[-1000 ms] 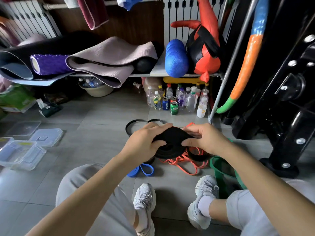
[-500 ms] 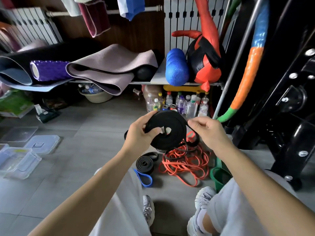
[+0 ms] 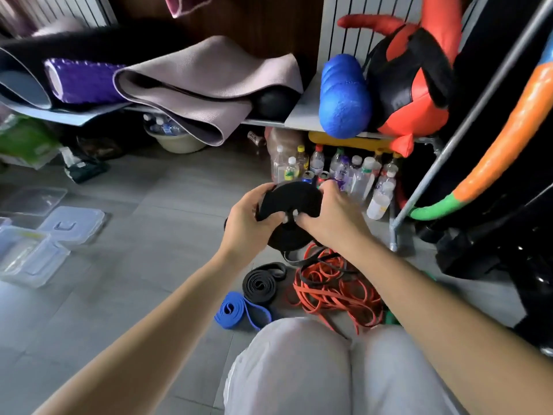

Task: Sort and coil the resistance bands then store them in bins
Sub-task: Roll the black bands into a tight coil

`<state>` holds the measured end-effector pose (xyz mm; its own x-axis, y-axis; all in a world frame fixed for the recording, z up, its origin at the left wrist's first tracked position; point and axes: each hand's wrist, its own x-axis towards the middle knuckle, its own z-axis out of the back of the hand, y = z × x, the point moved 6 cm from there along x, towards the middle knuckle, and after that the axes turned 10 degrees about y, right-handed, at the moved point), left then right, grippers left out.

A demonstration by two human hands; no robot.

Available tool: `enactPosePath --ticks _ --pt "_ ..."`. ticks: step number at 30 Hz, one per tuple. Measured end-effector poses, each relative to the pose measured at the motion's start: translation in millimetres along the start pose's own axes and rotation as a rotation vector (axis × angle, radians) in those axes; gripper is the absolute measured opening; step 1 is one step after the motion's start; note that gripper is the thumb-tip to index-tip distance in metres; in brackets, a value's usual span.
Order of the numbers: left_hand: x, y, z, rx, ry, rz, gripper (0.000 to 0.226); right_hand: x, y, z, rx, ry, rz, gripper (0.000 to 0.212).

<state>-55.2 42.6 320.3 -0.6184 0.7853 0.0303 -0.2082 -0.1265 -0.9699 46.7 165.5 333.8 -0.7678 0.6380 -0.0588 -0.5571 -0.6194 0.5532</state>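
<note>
The person wears loose, pale grey cloth trousers (image 3: 314, 369). The soft fabric lies smooth over the two legs, with faint creases and a shadowed fold where the legs meet. Both forearms are bare along all of their visible length: the left forearm (image 3: 143, 333) and the right forearm (image 3: 434, 301). The left grip (image 3: 248, 220) and the right grip (image 3: 332, 217) are likewise bare, as are both wrists. Motion blur softens finer detail.
</note>
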Motion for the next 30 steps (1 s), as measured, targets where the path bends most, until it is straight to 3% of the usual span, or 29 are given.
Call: enactPosePath --ticks 4,8,12,21,25,28,30 --pt "23 49 15 -0.043 -0.001 0.16 0.04 48 -3 -42 -0.118 0.116 0.049 0.047" --pt "28 143 14 -0.249 0.061 0.486 0.029 90 -45 -113 -0.226 0.389 -0.004 0.047" --pt "13 238 3 -0.241 0.023 0.664 0.02 111 -99 -191 -0.268 0.54 -0.069 0.048" --pt "7 368 -17 0.128 0.141 0.7 0.016 124 -153 -341 -0.239 0.691 -0.118 0.053" --pt "16 399 -11 0.297 0.09 0.754 0.026 136 -160 -377 -0.275 0.705 -0.124 0.053" --pt "17 415 -21 0.391 0.182 0.822 0.067 137 -168 -393 -0.214 0.753 -0.207 0.064" --pt "19 417 -28 0.54 0.253 0.79 0.078 136 -175 -395 -0.137 0.763 -0.22 0.066"
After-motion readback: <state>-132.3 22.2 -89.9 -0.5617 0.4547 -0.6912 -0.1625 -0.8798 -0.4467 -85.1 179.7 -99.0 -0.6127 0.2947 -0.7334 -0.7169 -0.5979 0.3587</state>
